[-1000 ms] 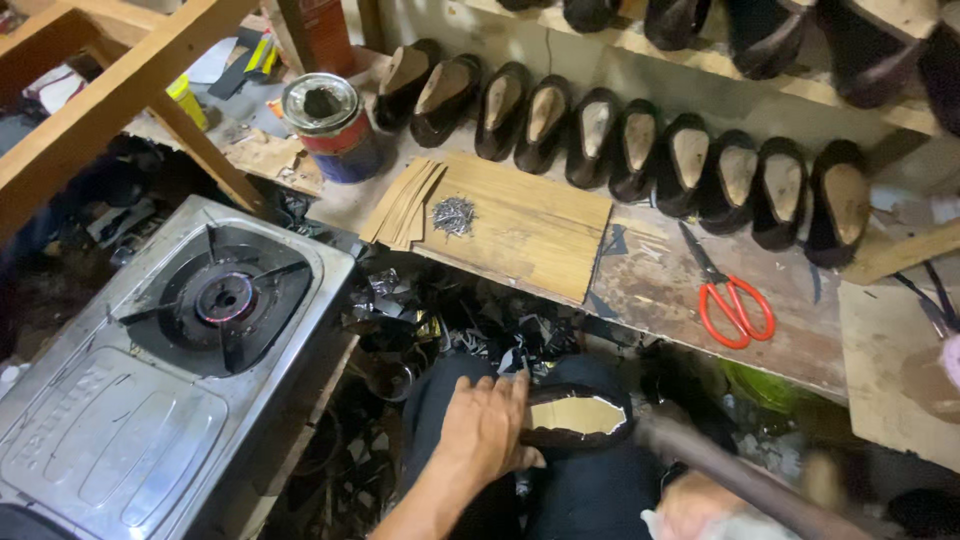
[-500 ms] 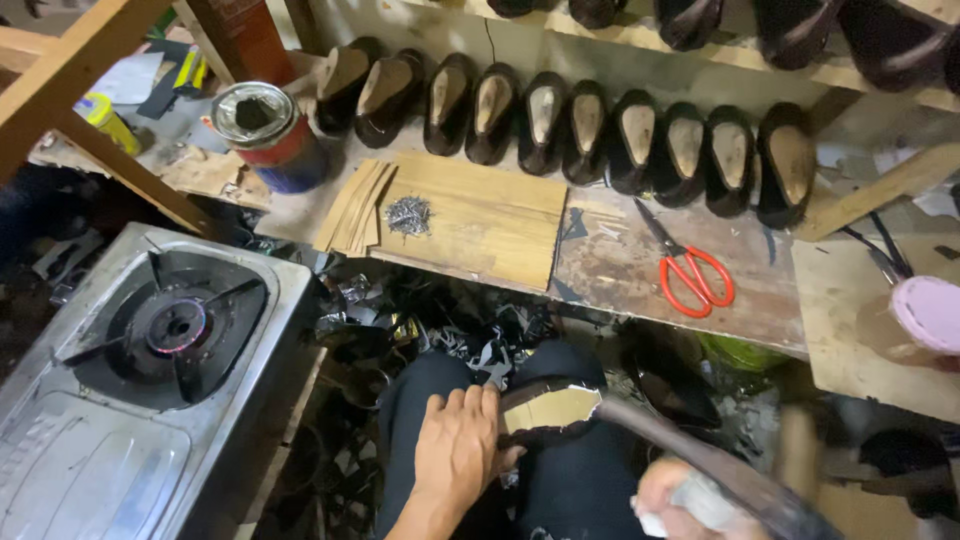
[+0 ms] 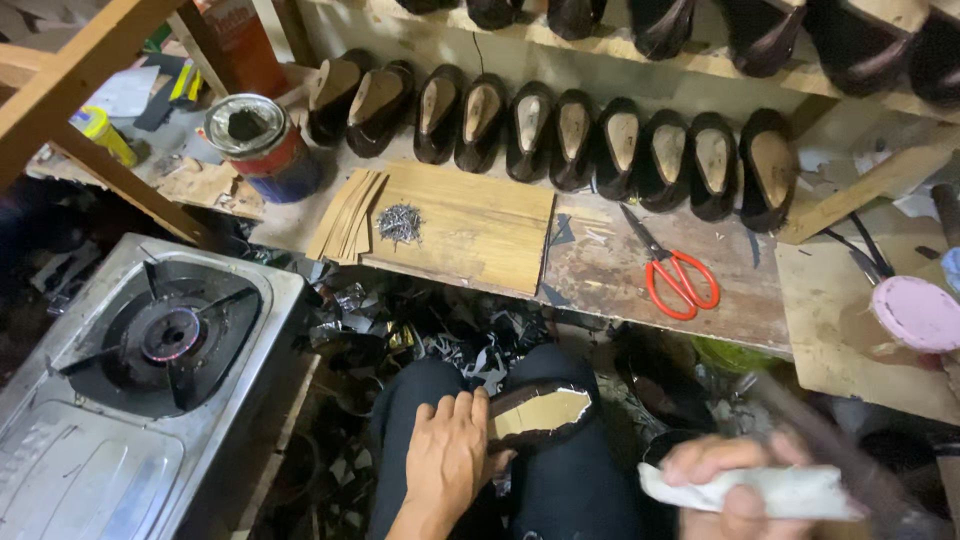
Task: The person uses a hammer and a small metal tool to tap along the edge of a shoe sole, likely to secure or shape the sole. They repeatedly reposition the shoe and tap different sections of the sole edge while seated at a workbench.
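Note:
My left hand (image 3: 445,460) lies flat on my lap and holds a black shoe upper with a tan insole (image 3: 538,412) steady on my knee. My right hand (image 3: 738,480) grips the white-wrapped handle of a long dark tool (image 3: 830,445), which is blurred and points up to the right, its tip apart from the shoe. A small pile of nails (image 3: 399,222) sits on a wooden board (image 3: 480,235) on the bench in front of me.
A row of black shoes with tan soles (image 3: 590,140) lines the back of the bench. Red-handled scissors (image 3: 675,275) lie to the right, a glue tin (image 3: 262,145) to the left. A gas stove (image 3: 150,370) stands at lower left. Black scraps (image 3: 420,325) litter the floor. A pink lid (image 3: 918,312) lies at far right.
The view has shifted, so the bench and stove slid left in the frame. My right hand with the tool has come up further into view. My left hand stays on the shoe.

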